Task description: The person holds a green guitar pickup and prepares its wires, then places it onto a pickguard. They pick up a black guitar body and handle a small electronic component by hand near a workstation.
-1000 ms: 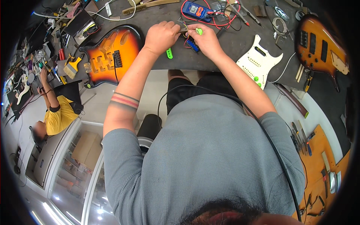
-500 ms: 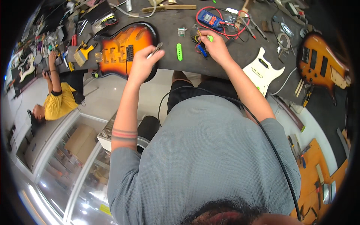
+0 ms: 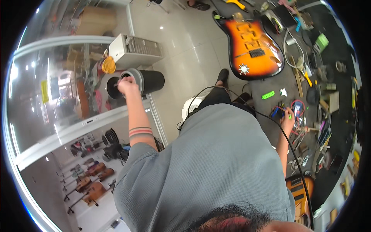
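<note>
My left hand (image 3: 126, 86) is stretched out to the left, over the mouth of a black bin (image 3: 154, 82) with a grey rim. Its fingers are closed; what they hold, if anything, is too small to make out. Over on the dark workbench (image 3: 266, 133), my right hand (image 3: 287, 120) pinches a small bright green piece (image 3: 290, 116). Beside that hand lies a blue part with wires (image 3: 276, 112). A slotted green pickup cover (image 3: 268, 95) and a small pale metal part (image 3: 283, 92) rest close by.
A sunburst guitar body (image 3: 253, 48) lies along the bench edge; another guitar body (image 3: 302, 193) sits nearer me. A blue multimeter (image 3: 297, 108) with red leads is beyond my right hand. A white cabinet (image 3: 135, 51) and sliding glass doors (image 3: 73, 133) flank the bin.
My view has swung left, bringing the bin into sight. My left hand has moved from above the guitar body to the bin. My right hand stays at the bench with the green piece.
</note>
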`<move>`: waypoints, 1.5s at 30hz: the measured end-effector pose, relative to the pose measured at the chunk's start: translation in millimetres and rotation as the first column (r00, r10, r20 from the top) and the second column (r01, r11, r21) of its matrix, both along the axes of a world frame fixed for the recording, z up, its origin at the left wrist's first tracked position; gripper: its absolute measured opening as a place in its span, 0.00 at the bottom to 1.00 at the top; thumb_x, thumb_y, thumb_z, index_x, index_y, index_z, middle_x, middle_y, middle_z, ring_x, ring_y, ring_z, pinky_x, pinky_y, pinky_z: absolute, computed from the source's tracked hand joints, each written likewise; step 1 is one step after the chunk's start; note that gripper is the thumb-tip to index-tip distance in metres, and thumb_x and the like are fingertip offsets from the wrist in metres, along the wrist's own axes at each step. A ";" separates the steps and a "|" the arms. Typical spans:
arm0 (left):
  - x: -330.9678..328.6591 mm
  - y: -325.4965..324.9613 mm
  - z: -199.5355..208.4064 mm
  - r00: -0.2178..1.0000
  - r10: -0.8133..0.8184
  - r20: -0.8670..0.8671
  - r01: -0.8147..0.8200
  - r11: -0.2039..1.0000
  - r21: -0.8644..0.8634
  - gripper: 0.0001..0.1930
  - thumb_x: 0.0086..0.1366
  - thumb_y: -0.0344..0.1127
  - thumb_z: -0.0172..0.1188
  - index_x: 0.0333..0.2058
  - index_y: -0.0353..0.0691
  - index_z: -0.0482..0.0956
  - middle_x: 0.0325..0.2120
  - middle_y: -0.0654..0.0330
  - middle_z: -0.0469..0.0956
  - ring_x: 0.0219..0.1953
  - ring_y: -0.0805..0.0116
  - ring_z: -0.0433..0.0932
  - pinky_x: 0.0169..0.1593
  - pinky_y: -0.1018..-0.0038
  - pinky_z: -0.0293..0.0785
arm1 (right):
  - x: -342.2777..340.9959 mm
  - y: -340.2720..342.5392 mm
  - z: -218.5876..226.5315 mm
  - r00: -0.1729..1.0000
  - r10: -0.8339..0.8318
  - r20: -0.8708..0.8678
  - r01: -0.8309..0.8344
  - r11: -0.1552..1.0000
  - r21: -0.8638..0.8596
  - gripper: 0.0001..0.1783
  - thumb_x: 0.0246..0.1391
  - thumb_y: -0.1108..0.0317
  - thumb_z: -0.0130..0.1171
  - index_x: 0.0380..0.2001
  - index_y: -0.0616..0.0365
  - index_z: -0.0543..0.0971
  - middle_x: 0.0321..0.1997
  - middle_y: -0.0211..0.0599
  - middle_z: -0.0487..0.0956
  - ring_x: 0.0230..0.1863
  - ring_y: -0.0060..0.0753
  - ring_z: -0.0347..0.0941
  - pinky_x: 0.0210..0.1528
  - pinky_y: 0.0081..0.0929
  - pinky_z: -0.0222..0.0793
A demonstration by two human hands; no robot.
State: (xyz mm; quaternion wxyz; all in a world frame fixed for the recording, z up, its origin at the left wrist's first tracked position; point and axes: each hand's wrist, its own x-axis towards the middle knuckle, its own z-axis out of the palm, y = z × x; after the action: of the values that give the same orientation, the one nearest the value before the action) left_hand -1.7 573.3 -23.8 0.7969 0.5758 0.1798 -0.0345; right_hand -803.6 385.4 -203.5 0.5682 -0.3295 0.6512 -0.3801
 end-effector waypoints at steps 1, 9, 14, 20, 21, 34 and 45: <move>-29.2 -18.9 -15.8 0.993 -0.109 -0.033 0.112 0.988 0.104 0.02 0.69 0.28 0.50 0.38 0.41 0.67 0.35 0.55 0.71 0.34 0.60 0.74 0.42 0.60 0.77 | -6.1 5.5 -2.7 0.998 -0.058 -0.033 0.060 0.998 0.038 0.12 0.73 0.65 0.63 0.55 0.54 0.83 0.23 0.19 0.72 0.16 0.10 0.59 0.18 0.18 0.53; -139.4 -130.3 -56.3 0.491 -0.812 -0.316 0.871 0.470 0.147 0.21 0.82 0.50 0.45 0.58 0.39 0.72 0.42 0.57 0.74 0.45 0.59 0.76 0.51 0.57 0.78 | 32.8 19.4 31.2 0.957 -0.289 0.036 0.283 0.952 0.118 0.16 0.67 0.64 0.70 0.55 0.54 0.82 0.27 0.20 0.71 0.18 0.15 0.60 0.21 0.23 0.56; -247.0 -251.2 -69.1 -0.345 -0.937 0.051 0.755 -0.245 0.608 0.16 0.78 0.36 0.59 0.57 0.32 0.79 0.53 0.55 0.77 0.53 0.58 0.78 0.60 0.65 0.74 | 39.9 54.4 20.3 0.821 -0.293 -0.490 0.340 0.940 0.007 0.19 0.62 0.65 0.70 0.53 0.59 0.81 0.35 0.36 0.81 0.33 0.34 0.79 0.37 0.34 0.75; -466.8 -340.5 -47.2 -0.961 -0.249 0.119 0.212 -0.392 0.895 0.15 0.71 0.39 0.64 0.52 0.38 0.83 0.47 0.50 0.78 0.56 0.45 0.77 0.61 0.57 0.73 | 72.9 40.1 35.3 0.509 -0.206 -0.836 0.244 0.966 -0.089 0.19 0.60 0.66 0.69 0.53 0.51 0.80 0.57 0.48 0.78 0.52 0.62 0.82 0.55 0.52 0.78; -499.9 -349.3 -63.6 -0.974 -0.185 0.131 0.188 -0.336 0.923 0.14 0.69 0.39 0.65 0.49 0.42 0.84 0.46 0.52 0.79 0.55 0.48 0.78 0.62 0.54 0.73 | 72.2 34.4 40.9 0.490 -0.166 -0.856 0.233 0.971 -0.054 0.18 0.60 0.66 0.68 0.53 0.49 0.80 0.59 0.48 0.77 0.52 0.62 0.82 0.55 0.53 0.79; -611.1 -351.2 -126.8 -0.983 -0.179 0.045 0.068 -0.122 0.990 0.17 0.62 0.23 0.60 0.49 0.42 0.83 0.52 0.53 0.80 0.61 0.50 0.77 0.68 0.51 0.70 | 12.9 56.5 48.0 0.746 -0.104 -0.658 0.205 0.976 0.078 0.17 0.62 0.60 0.68 0.49 0.58 0.83 0.54 0.47 0.85 0.52 0.55 0.84 0.56 0.47 0.78; -632.0 -253.3 -125.8 -0.881 -0.473 -0.022 0.316 -0.620 0.718 0.14 0.63 0.24 0.65 0.47 0.38 0.77 0.43 0.57 0.78 0.44 0.61 0.80 0.49 0.61 0.78 | 11.1 52.6 42.9 0.908 -0.409 -0.086 0.417 0.878 0.236 0.17 0.67 0.61 0.65 0.51 0.64 0.83 0.42 0.39 0.88 0.41 0.29 0.82 0.47 0.31 0.76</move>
State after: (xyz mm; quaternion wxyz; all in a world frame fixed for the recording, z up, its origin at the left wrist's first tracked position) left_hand -633.6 319.9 -149.6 0.1521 0.3841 -0.7708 -0.4849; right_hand -792.5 437.9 -160.6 0.4998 -0.1155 0.7582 -0.4025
